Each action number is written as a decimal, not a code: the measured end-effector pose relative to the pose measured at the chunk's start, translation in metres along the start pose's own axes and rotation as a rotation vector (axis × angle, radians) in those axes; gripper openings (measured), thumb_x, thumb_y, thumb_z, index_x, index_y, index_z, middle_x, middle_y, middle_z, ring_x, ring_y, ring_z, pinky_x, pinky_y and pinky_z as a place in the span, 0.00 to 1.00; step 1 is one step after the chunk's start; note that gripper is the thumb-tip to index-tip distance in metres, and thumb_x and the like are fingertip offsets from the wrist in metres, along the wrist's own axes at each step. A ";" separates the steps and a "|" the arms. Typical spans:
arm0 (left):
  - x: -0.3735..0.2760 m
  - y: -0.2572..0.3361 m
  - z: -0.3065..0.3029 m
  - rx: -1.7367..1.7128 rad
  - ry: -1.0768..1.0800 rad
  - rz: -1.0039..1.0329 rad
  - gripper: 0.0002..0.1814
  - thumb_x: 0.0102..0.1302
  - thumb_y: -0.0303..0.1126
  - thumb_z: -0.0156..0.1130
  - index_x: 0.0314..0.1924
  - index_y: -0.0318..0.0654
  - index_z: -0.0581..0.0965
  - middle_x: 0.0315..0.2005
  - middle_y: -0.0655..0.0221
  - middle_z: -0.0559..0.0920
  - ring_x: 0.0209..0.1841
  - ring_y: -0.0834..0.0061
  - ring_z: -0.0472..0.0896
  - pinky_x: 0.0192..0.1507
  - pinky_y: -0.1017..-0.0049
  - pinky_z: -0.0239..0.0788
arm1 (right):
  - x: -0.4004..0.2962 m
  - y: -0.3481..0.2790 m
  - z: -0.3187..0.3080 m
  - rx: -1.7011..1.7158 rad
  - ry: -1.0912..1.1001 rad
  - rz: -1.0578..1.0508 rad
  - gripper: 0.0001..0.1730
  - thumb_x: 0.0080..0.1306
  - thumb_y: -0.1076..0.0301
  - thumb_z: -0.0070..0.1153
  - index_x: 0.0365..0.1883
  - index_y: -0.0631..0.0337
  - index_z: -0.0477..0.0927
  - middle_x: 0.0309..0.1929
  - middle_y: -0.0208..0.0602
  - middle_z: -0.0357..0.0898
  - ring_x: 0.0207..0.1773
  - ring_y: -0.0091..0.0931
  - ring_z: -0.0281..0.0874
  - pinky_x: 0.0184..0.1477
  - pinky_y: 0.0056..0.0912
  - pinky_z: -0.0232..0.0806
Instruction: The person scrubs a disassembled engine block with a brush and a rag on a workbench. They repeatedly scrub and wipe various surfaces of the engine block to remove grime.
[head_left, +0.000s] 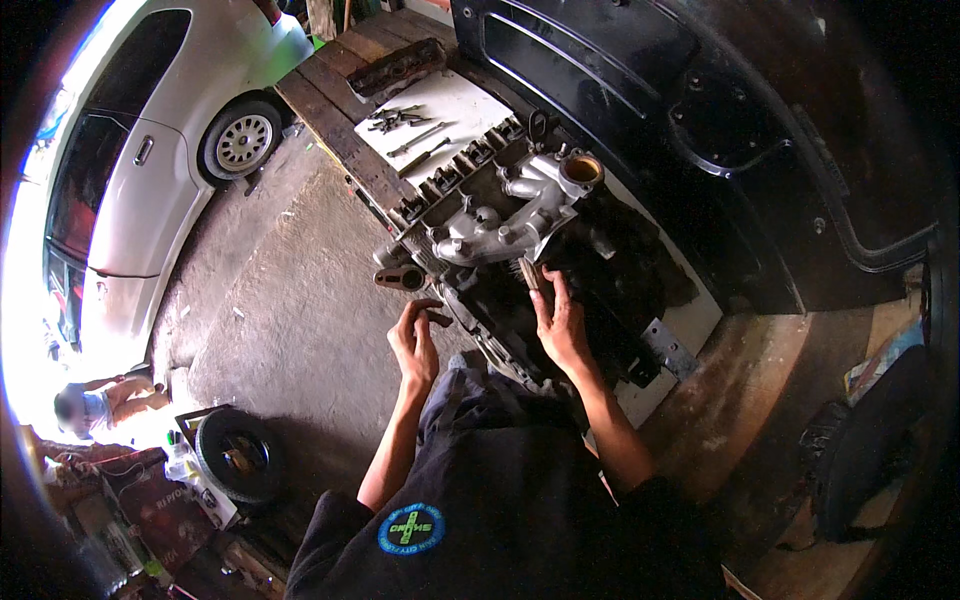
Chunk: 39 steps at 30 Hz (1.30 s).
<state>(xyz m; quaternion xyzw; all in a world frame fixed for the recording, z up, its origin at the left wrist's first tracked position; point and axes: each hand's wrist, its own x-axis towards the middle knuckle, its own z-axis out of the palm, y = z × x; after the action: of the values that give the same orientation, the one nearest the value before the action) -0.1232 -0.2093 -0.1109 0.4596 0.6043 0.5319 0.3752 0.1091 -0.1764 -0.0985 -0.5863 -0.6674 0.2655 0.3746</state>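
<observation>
In front of me an engine (480, 300) lies on a wooden workbench (315, 82). A silver cast-metal intake manifold (495, 232) with a round brown-lined opening (582, 169) sits over its side. My right hand (561, 322) grips a small brush (529, 273), whose bristle end is close to the manifold's lower edge. Whether the bristles touch metal is unclear. My left hand (415, 346) hovers by the engine's near left edge, fingers loosely bent, with nothing visible in it. Beside it a flat metal arm with a round hole (400, 278) juts from the engine.
Behind the engine, a white board (457, 97) carries several bolts (394, 118), a wrench (417, 139) and a screwdriver (424, 157). A dirty valve cover (397, 69) lies beyond. A black vehicle panel (720, 187) borders the right. A white car (142, 187), a tire (238, 454) and a person (112, 401) are left.
</observation>
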 end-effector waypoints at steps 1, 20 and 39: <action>0.001 0.000 0.004 -0.002 -0.010 -0.006 0.18 0.75 0.32 0.44 0.44 0.25 0.80 0.26 0.59 0.86 0.33 0.73 0.83 0.45 0.73 0.71 | 0.000 -0.002 0.000 0.021 -0.001 -0.008 0.15 0.76 0.66 0.52 0.57 0.61 0.70 0.49 0.56 0.81 0.51 0.56 0.78 0.43 0.49 0.73; -0.009 0.006 0.012 -0.043 -0.013 0.021 0.15 0.74 0.30 0.46 0.42 0.28 0.79 0.25 0.59 0.86 0.31 0.76 0.82 0.39 0.75 0.71 | 0.006 -0.008 0.001 -0.101 -0.119 0.116 0.20 0.77 0.66 0.50 0.63 0.62 0.65 0.55 0.59 0.78 0.55 0.56 0.75 0.49 0.54 0.73; -0.020 0.001 0.004 -0.113 -0.054 0.052 0.15 0.73 0.29 0.45 0.42 0.28 0.80 0.25 0.60 0.85 0.31 0.74 0.84 0.39 0.74 0.72 | -0.039 -0.001 -0.015 -0.164 -0.059 -0.040 0.26 0.75 0.62 0.52 0.66 0.66 0.67 0.50 0.60 0.81 0.48 0.55 0.81 0.46 0.52 0.75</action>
<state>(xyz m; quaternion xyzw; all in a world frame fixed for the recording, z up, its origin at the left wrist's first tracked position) -0.1128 -0.2275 -0.1110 0.4674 0.5509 0.5619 0.4029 0.1213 -0.2161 -0.0963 -0.5934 -0.7092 0.2196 0.3110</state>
